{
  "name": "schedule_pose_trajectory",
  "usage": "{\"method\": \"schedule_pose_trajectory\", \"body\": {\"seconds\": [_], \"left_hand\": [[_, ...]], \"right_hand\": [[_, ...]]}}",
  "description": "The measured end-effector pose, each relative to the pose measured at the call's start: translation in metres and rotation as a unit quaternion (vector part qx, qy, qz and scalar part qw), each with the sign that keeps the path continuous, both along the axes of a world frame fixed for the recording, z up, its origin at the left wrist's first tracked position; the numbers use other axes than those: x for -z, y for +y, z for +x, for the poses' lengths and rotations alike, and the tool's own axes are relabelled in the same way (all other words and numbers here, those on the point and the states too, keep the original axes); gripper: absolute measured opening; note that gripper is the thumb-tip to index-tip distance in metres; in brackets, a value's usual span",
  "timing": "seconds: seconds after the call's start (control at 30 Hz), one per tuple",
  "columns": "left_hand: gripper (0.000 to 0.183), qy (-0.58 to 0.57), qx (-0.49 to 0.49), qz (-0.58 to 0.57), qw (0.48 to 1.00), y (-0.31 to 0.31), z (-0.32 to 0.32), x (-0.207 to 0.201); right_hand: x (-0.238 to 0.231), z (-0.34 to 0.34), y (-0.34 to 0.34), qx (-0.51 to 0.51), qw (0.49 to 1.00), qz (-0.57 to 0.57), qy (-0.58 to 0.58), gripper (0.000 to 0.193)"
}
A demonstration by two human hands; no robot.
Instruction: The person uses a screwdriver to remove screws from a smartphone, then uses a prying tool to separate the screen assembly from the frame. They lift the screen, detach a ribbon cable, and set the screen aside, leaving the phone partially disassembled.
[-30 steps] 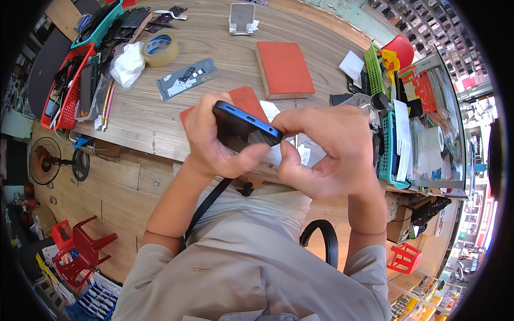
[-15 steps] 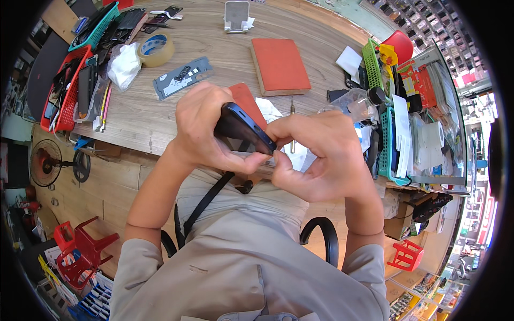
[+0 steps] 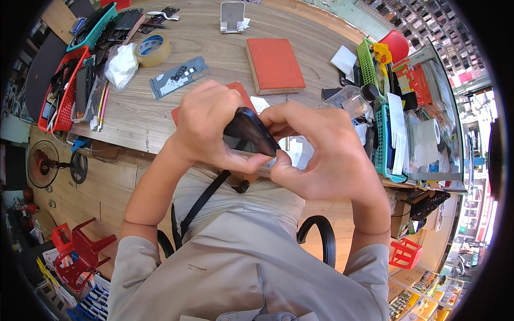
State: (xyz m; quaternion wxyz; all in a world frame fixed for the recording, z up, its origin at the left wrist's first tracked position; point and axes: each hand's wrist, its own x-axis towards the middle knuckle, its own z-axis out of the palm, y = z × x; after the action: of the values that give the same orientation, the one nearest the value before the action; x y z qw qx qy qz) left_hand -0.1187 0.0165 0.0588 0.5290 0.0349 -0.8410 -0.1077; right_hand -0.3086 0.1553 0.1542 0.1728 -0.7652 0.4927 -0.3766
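Observation:
A dark smartphone [image 3: 251, 132] is held tilted above the table's near edge, its glossy face turned toward me. My left hand [image 3: 211, 125] is closed round its left side, the thumb along the lower edge. At the phone's right edge, my right hand [image 3: 321, 147] presses with thumb and bent fingers; its fingertips are partly behind the phone. Under and behind the hands lie an orange-red pad [image 3: 243, 95] and crumpled white paper [image 3: 294, 152], both partly covered. Beyond my left hand rests a grey phone back panel [image 3: 179, 77] with camera openings.
An orange-red book [image 3: 277, 65] lies beyond the hands, with a phone stand [image 3: 232, 17] farther back. To the left are a tape roll [image 3: 153, 50], a white plastic bag [image 3: 121, 66] and a red basket [image 3: 65, 121]. Right: a clear jar [image 3: 350, 100] and a teal basket [image 3: 382, 160].
The phone has turned so its edge faces me less, and its top tips right. My right fingers have shifted farther behind its edge. The whole view has moved slightly.

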Motion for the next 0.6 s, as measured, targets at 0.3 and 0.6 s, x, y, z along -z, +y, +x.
{"method": "schedule_pose_trajectory", "body": {"seconds": [0.3, 0.6], "left_hand": [[0.062, -0.008, -0.007, -0.005, 1.0, 0.004, 0.001, -0.003], [0.064, -0.024, 0.02, -0.03, 0.999, 0.007, -0.001, -0.007]], "right_hand": [[-0.01, 0.005, 0.003, 0.02, 0.996, 0.038, 0.08, 0.035], [-0.017, -0.001, -0.004, -0.017, 0.993, 0.12, -0.015, 0.043]]}}
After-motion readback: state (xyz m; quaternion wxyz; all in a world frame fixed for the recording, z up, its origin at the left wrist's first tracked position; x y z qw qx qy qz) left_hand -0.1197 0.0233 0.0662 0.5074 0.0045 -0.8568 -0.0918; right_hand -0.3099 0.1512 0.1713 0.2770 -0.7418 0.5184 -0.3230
